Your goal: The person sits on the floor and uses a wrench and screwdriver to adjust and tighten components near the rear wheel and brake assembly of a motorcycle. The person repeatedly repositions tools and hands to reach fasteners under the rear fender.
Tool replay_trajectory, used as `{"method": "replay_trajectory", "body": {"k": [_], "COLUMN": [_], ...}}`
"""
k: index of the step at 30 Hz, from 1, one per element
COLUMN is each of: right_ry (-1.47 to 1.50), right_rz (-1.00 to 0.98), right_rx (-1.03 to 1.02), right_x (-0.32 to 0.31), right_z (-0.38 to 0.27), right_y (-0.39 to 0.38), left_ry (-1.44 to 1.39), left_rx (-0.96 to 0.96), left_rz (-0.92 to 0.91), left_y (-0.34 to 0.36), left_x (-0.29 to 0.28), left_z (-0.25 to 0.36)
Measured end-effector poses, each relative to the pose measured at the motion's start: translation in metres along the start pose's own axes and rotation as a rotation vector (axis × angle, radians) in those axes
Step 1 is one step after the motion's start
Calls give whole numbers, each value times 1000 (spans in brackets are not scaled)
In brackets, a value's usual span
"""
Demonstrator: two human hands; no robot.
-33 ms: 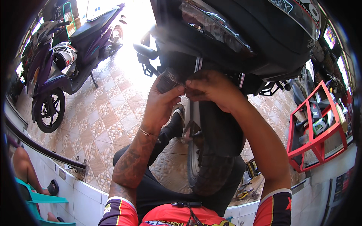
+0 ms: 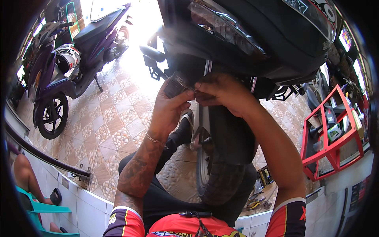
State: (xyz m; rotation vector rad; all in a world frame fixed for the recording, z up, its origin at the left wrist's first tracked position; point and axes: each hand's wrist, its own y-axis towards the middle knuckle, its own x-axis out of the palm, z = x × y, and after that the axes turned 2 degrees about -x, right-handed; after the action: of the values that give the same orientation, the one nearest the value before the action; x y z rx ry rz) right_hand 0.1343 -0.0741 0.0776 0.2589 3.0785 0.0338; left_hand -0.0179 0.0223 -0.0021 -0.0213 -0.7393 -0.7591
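Between my hands, in front of the motorcycle's fork point(image 2: 207, 68), is a small dark ribbed piece with a shiny, clear-looking edge point(image 2: 172, 88); I cannot make out its kind. My left hand point(image 2: 169, 104) is closed around it, thumb along its lower edge. My right hand point(image 2: 225, 94) meets it at the right end, its fingers pinched together; whatever they grip is hidden. Below my hands are the black front fender point(image 2: 233, 134) and the front tyre point(image 2: 221, 183), which stands between my legs. The motorcycle's dark front bodywork point(image 2: 244, 43) hangs above.
A purple scooter point(image 2: 85, 55) with a white helmet point(image 2: 68, 58) on it is parked at the left. To the right stands a red metal rack point(image 2: 331, 146) with bottles and parts. Tools point(image 2: 258, 201) lie by the wheel. Someone's leg point(image 2: 29, 177) shows beside a teal chair point(image 2: 47, 207).
My right hand has shifted very slightly to the right. My left hand keeps its hold on the dark ribbed piece.
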Motion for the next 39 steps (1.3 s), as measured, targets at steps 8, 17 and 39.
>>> {"method": "replay_trajectory", "body": {"k": [8,17,39], "right_ry": [-351,-554,-376], "right_rz": [-12,26,97], "right_rx": [144,-205,-361], "right_x": [-14,-10,-2], "right_z": [-16,0,5], "right_y": [8,0,0], "left_ry": [40,-2,-7], "left_rx": [-29,-37,-53], "left_rz": [-17,-46,-35], "left_y": [12,12,10], "left_x": [-3,-7,-4], "left_z": [-8,-7,-6]}}
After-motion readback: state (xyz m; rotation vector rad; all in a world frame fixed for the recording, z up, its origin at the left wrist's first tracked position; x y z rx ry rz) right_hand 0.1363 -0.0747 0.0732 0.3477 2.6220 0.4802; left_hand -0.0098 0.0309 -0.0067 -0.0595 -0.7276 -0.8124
